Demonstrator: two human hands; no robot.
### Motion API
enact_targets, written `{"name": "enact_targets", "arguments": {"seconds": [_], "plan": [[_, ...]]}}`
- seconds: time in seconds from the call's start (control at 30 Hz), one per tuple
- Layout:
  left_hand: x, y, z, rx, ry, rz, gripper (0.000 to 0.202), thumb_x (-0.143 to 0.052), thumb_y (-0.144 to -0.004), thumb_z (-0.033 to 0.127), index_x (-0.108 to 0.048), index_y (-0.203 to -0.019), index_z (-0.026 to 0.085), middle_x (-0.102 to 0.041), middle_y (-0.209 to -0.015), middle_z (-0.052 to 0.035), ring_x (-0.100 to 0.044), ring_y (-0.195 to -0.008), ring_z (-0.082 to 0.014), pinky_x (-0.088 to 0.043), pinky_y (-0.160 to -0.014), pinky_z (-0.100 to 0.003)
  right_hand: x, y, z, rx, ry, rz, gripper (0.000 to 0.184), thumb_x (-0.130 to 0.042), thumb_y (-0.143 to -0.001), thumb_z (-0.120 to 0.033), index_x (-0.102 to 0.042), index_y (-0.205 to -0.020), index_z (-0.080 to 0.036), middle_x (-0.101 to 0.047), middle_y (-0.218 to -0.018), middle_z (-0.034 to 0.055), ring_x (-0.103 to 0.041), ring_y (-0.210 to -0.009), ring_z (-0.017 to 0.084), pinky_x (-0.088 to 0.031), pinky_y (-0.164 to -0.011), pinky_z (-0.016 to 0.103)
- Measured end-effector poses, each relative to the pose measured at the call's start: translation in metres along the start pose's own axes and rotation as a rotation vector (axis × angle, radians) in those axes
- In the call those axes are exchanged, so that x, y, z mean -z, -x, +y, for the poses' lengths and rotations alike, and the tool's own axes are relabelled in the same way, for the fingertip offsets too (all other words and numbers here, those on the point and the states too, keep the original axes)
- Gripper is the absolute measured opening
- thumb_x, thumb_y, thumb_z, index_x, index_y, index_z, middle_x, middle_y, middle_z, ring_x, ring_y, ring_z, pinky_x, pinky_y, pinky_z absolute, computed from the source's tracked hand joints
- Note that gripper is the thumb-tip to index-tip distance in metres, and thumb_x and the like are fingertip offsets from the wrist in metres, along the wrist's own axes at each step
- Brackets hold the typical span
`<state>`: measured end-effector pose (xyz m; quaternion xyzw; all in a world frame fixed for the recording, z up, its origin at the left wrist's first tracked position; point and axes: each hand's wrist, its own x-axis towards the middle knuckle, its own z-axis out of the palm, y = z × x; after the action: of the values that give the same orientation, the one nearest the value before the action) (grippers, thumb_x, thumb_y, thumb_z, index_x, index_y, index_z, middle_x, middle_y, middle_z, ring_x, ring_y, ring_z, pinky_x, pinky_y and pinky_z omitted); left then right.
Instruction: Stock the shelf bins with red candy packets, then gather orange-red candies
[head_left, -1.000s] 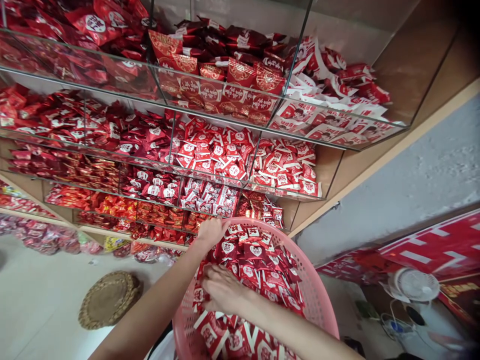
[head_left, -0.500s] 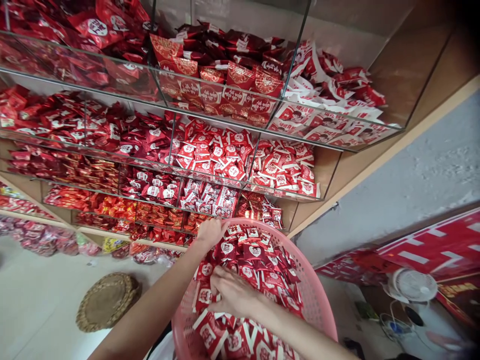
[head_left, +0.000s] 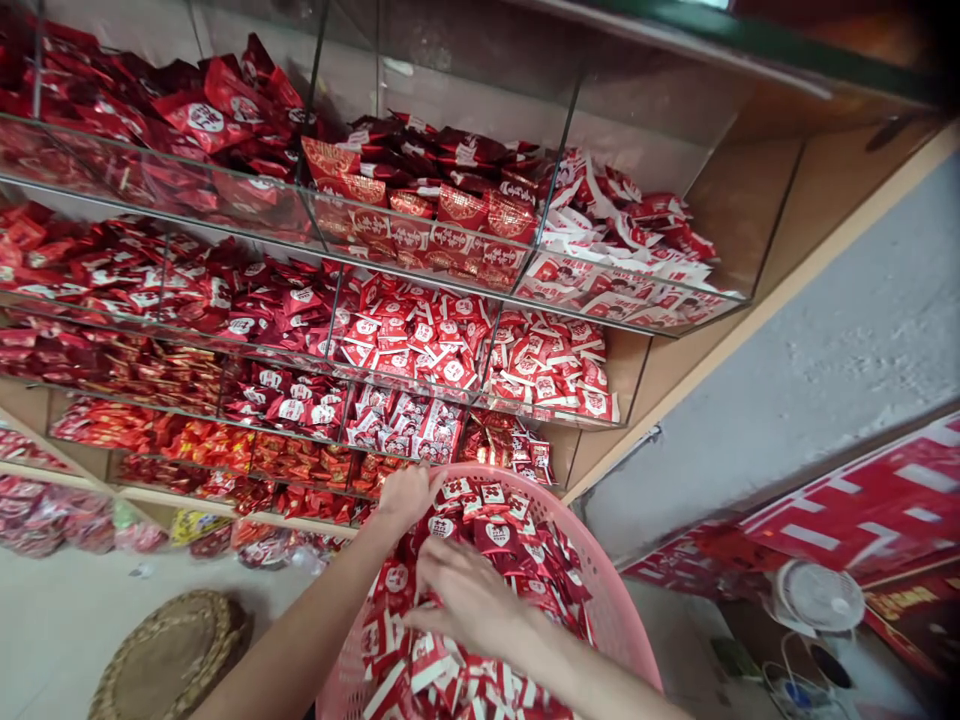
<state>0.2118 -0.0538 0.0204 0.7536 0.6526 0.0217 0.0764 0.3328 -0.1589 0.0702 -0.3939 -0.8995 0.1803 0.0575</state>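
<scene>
A pink perforated plastic basket (head_left: pixel 611 590) is filled with small red-and-white wrapped packets (head_left: pixel 499 535), some of them darker red with a white heart-shaped label. At the far-left part of the rim, my left hand (head_left: pixel 407 497) is closed over the basket's edge. My right hand (head_left: pixel 469 595) lies inside, on top of the packets. Its thumb stands apart from its bent fingers, and no packet shows gripped between them. The fingertips are slightly blurred and partly hidden among the wrappers.
Glass-fronted shelf bins (head_left: pixel 420 240) full of red packets rise ahead. A grey wall (head_left: pixel 847 360) borders them on the right. On the floor at left sits a round woven stool (head_left: pixel 169 660). A white fan (head_left: pixel 817 597) stands at lower right; bagged goods (head_left: pixel 45 515) lie under the shelves.
The view has tilted upward, so shelves and basket sit lower in the picture. My right hand has lifted slightly off the packets, its thumb spreading; my left hand keeps its grip on the rim.
</scene>
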Motion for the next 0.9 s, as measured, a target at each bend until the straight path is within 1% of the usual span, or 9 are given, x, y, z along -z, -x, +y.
{"name": "enact_targets", "arguments": {"seconds": [0.07,0.2,0.27,0.33,0.47,0.57,0.63,0.77,0.9], "plan": [[-0.001,-0.001,-0.001,-0.006,0.014,-0.003,0.055,-0.018,-0.088,0.05,-0.054,-0.104,0.012,-0.063,-0.089,-0.0155,-0.061,-0.085,-0.0251,-0.045,-0.072,-0.034,0.036,0.001,0.012,-0.024,0.001,0.138,0.025,-0.044,-0.084,-0.041,-0.052,-0.076,-0.018,-0.053,-0.085,0.0017,-0.051,-0.08,0.015,-0.04,-0.072,0.029],[-0.005,-0.003,-0.002,-0.023,0.02,0.017,0.055,-0.018,-0.087,0.05,-0.054,-0.103,0.012,-0.064,-0.087,-0.0148,-0.061,-0.082,-0.0252,-0.046,-0.069,-0.034,0.107,0.002,0.048,-0.122,0.012,0.506,0.02,-0.038,-0.088,-0.031,-0.051,-0.078,-0.018,-0.054,-0.08,0.0017,-0.05,-0.076,0.014,-0.038,-0.071,0.027],[-0.007,-0.003,-0.003,-0.026,0.008,0.038,0.058,-0.016,-0.087,0.052,-0.055,-0.102,0.011,-0.064,-0.085,-0.0151,-0.062,-0.081,-0.026,-0.046,-0.067,-0.034,0.132,-0.001,0.068,-0.16,0.041,0.659,0.016,-0.041,-0.086,-0.029,-0.052,-0.08,-0.018,-0.054,-0.077,0.0012,-0.05,-0.072,0.014,-0.037,-0.068,0.026],[-0.008,-0.003,-0.003,-0.029,-0.001,0.047,0.059,-0.016,-0.087,0.052,-0.055,-0.101,0.01,-0.064,-0.084,-0.0156,-0.062,-0.08,-0.0263,-0.046,-0.066,-0.034,0.147,-0.007,0.085,-0.18,0.072,0.741,0.013,-0.045,-0.084,-0.028,-0.053,-0.084,-0.018,-0.055,-0.08,0.0017,-0.049,-0.068,0.013,-0.037,-0.067,0.026],[-0.007,-0.002,-0.003,-0.023,-0.002,0.043,0.06,-0.015,-0.087,0.052,-0.054,-0.105,0.01,-0.064,-0.085,-0.0157,-0.062,-0.08,-0.0261,-0.046,-0.066,-0.035,0.159,-0.018,0.106,-0.152,0.094,0.663,0.017,-0.05,-0.081,-0.031,-0.058,-0.087,-0.018,-0.058,-0.088,0.0041,-0.052,-0.077,0.015,-0.037,-0.072,0.027],[-0.007,-0.002,-0.003,-0.023,-0.011,0.046,0.06,-0.014,-0.087,0.052,-0.054,-0.107,0.01,-0.064,-0.085,-0.0152,-0.062,-0.08,-0.0258,-0.047,-0.066,-0.034,0.16,-0.023,0.115,-0.149,0.019,0.558,0.022,-0.047,-0.083,-0.033,-0.061,-0.076,-0.017,-0.06,-0.076,0.0024,-0.053,-0.071,0.014,-0.038,-0.068,0.026],[-0.007,-0.003,-0.003,-0.025,-0.018,0.05,0.06,-0.015,-0.087,0.052,-0.054,-0.105,0.01,-0.064,-0.084,-0.0146,-0.062,-0.078,-0.0258,-0.047,-0.065,-0.033,0.159,-0.025,0.119,-0.152,-0.034,0.554,0.026,-0.046,-0.083,-0.034,-0.06,-0.07,-0.016,-0.059,-0.068,0.0012,-0.052,-0.064,0.013,-0.037,-0.063,0.024],[-0.006,-0.003,-0.002,-0.031,-0.017,0.06,0.059,-0.016,-0.087,0.051,-0.056,-0.103,0.01,-0.065,-0.082,-0.0137,-0.062,-0.077,-0.0267,-0.047,-0.064,-0.034,0.161,-0.023,0.118,-0.13,-0.084,0.677,0.026,-0.045,-0.083,-0.035,-0.057,-0.069,-0.016,-0.057,-0.067,0.0012,-0.05,-0.061,0.013,-0.037,-0.06,0.024],[-0.004,-0.002,-0.002,-0.043,-0.017,0.059,0.059,-0.016,-0.087,0.051,-0.056,-0.101,0.01,-0.065,-0.082,-0.014,-0.062,-0.078,-0.0271,-0.046,-0.065,-0.034,0.166,-0.006,0.093,-0.118,-0.211,0.841,0.023,-0.046,-0.083,-0.037,-0.057,-0.079,-0.017,-0.056,-0.069,0.0009,-0.051,-0.062,0.013,-0.039,-0.06,0.025]]}}
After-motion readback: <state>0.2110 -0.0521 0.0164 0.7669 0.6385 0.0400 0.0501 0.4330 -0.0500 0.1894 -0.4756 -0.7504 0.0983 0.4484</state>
